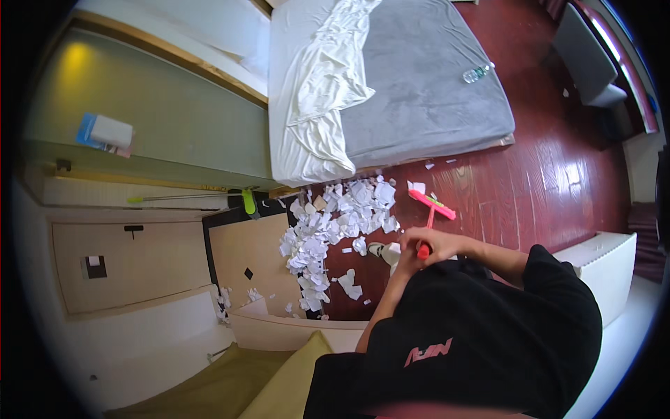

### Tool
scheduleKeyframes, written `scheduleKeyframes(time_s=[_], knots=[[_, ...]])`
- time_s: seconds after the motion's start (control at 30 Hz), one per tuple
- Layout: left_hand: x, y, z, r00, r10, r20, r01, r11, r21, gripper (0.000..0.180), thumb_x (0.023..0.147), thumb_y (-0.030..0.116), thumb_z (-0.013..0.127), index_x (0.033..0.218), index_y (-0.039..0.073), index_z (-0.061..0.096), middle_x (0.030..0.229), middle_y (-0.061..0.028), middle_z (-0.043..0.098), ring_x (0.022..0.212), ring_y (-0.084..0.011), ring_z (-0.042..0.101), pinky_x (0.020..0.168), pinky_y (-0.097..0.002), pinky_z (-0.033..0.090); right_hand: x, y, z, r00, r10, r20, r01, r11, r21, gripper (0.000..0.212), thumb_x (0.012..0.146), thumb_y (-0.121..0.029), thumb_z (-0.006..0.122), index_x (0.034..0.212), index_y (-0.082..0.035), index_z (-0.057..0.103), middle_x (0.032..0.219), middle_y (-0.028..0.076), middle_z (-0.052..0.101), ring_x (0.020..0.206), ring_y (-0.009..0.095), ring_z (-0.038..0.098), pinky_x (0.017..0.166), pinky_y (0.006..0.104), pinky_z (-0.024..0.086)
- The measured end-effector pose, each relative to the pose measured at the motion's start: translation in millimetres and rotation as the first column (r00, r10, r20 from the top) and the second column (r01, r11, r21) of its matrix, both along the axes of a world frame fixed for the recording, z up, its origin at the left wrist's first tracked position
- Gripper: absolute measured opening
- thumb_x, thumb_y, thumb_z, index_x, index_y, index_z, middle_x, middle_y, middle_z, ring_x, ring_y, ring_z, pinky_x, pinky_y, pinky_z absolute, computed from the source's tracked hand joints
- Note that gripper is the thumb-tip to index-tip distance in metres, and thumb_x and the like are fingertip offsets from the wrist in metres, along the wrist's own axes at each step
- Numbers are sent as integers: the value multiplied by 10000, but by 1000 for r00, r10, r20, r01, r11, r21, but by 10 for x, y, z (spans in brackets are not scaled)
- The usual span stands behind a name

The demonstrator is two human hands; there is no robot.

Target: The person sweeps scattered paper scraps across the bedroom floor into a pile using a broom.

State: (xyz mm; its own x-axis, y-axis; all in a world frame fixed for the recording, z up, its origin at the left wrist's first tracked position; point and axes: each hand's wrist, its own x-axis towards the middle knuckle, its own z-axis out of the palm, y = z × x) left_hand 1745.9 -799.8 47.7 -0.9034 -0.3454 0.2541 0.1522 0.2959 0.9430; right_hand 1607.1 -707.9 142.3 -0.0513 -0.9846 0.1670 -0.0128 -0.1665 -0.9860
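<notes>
Both of my hands close around the handle of a red broom [430, 216], one against the other in front of my black shirt. My left hand [410, 241] is at the left side of the grip, and my right hand [444, 244] wraps it from the right. The handle's red end sticks up between them. Below, the broom's wide pinkish-red head rests on or just above the dark red floor; its underside is hidden. A curved heap of crumpled white paper scraps [314, 241] lies left of the broom, with a white piece [417, 187] just beyond its head.
A bed [426, 91] with a grey sheet stands ahead, a plastic bottle [477, 74] on it. At left are a frosted glass panel [174, 105] and a green-ended pole [248, 202]. A white cabinet [604, 269] is at right, an olive cushion [293, 380] at lower left.
</notes>
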Motion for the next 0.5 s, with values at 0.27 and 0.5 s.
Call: scheduleKeyframes(time_s=[0.27,0.5], knots=[[-417,362,864,968,-65,244,78,996,-46,147,810,30,652,939,-3,591,929,-142,626,864,-247,637,776,-323,488,-271,733,-344,863,-434,260,385,896,220,606,753,120,480,1327,-53,395,1148,77,519,961,144,547,803,288,477],[-191,471,1201,984,-29,178,-15,970,244,181,852,20,601,714,7,484,715,-53,549,732,-148,561,779,-314,468,155,739,-1002,13,-601,799,-313,756,575,480,902,-411,562,1163,-14,492,1124,198,595,1044,294,591,906,452,486]])
